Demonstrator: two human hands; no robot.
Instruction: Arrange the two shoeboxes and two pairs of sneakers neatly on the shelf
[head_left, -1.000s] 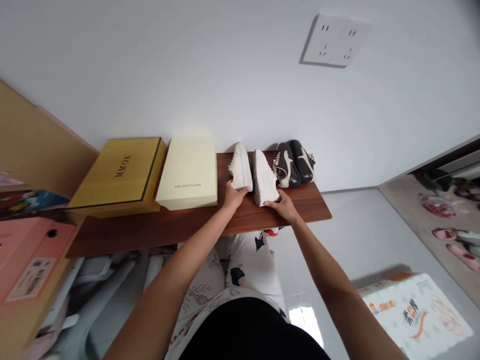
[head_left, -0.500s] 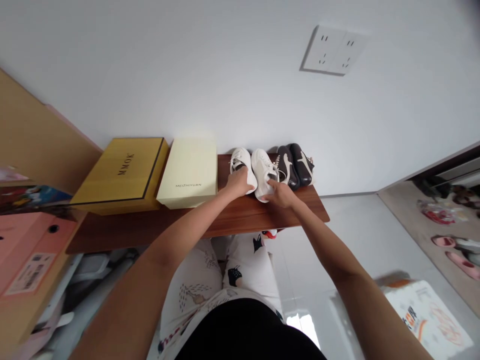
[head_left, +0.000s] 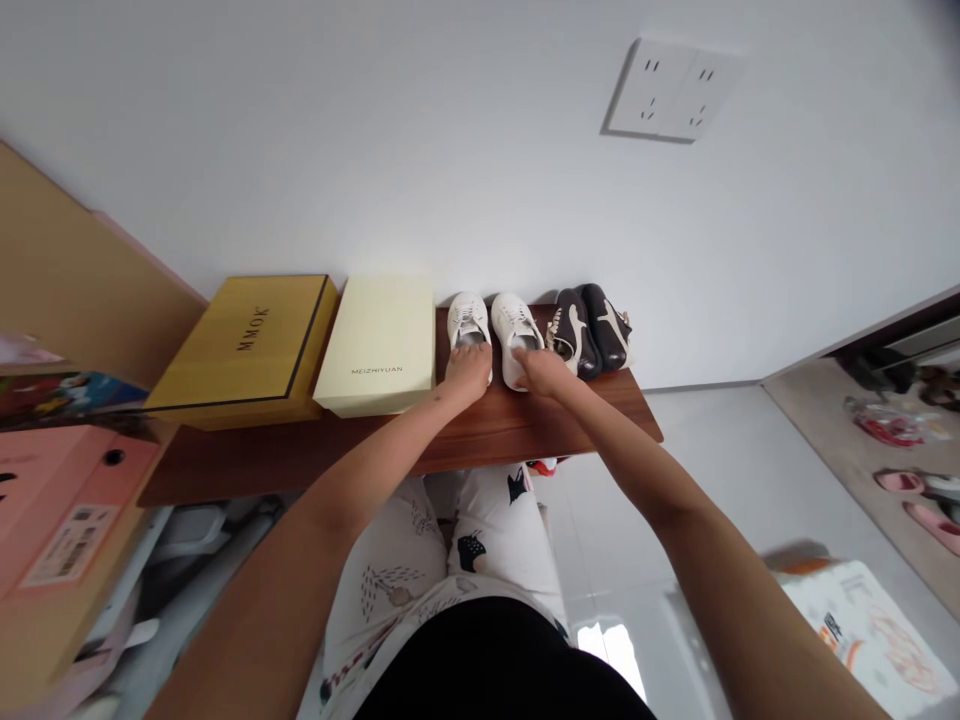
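Two white sneakers stand side by side on a dark wooden shelf (head_left: 517,430), toes toward the wall. My left hand (head_left: 469,371) is closed around the heel of the left white sneaker (head_left: 466,311). My right hand (head_left: 546,371) grips the heel of the right white sneaker (head_left: 511,313), fingers at its opening. A narrow gap separates the two. Just right of them sits a pair of dark brown shoes (head_left: 610,335) with cream trim. Left of the sneakers lies a pale yellow shoebox (head_left: 382,345).
A mustard-yellow box (head_left: 247,345) lies further left on the shelf. A pink box (head_left: 67,500) stands at the lower left. On the wall is a double socket (head_left: 671,90). A white printed package (head_left: 862,630) and pink slippers (head_left: 930,525) are at the right.
Both white sneakers have moved left and slightly toward the wall. They now stand straighter and slightly apart, with the right one farther from the brown shoes. My hands moved with them.
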